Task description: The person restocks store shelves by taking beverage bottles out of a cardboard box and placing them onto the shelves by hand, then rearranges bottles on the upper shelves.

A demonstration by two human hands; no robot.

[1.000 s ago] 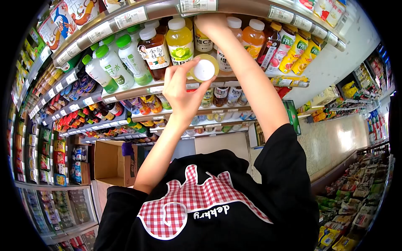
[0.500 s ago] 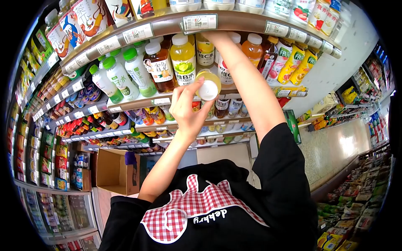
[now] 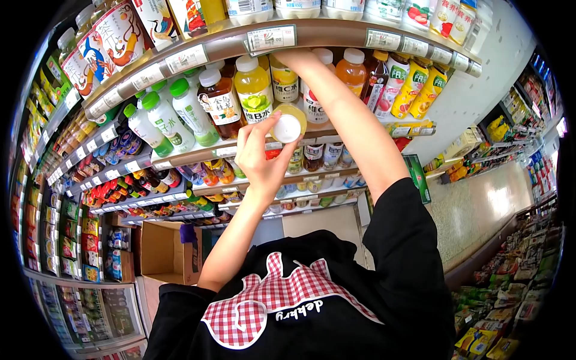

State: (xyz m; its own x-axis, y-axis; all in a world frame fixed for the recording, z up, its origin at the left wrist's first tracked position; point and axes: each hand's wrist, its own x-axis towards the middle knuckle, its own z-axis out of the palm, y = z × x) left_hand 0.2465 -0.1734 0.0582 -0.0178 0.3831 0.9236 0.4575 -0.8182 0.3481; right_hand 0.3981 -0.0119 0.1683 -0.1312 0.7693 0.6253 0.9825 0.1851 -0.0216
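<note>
My left hand [image 3: 261, 157] is closed around a bottle of yellow drink [image 3: 294, 110], its white cap pointing towards me, in front of the drinks shelf. My right hand [image 3: 295, 58] reaches in under the upper shelf's edge, above a yellow vitamin drink bottle [image 3: 285, 84]. Its fingers are hidden behind that edge, so their grip does not show. Beside that bottle stand a yellow-green vitamin drink bottle [image 3: 254, 90] with a white cap and, to the right, a bottle with a red fruit label [image 3: 315, 102].
The upper shelf edge [image 3: 336, 35] carries price tags and crosses just over my right hand. Green-capped bottles [image 3: 193, 111] stand to the left, and yellow tea bottles [image 3: 414, 90] to the right. An open cardboard box [image 3: 162, 249] sits low at the left; an aisle floor [image 3: 474, 207] runs at the right.
The view has shifted slightly, so the shelf and both hands sit a little further left. The left hand keeps its bottle; the right hand stays under the shelf edge.
</note>
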